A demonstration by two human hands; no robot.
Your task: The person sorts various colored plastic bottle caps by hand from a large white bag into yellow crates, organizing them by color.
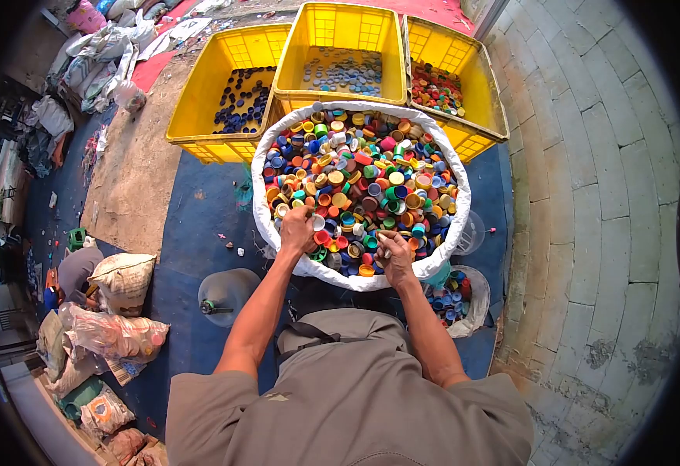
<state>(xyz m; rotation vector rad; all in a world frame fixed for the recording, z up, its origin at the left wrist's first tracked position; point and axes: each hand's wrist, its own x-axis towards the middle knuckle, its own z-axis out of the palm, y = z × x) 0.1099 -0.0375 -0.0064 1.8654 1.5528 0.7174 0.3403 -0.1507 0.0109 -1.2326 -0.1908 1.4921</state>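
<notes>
A round sack with a rolled white rim stands in front of me, full of mixed coloured bottle caps. Over its lower left part is my left hand, fingers closed on a white cap. My right hand is over the lower right part of the caps, its fingers curled together; what they hold, if anything, is too small to name. Beyond the sack are three yellow crates: the left one has dark blue caps, the middle one light blue caps, the right one red and orange caps.
Right of my right arm sits a smaller white sack with caps. A large clear bottle lies left of my left arm. Filled sacks and a crouching person are at the left. A block wall runs along the right.
</notes>
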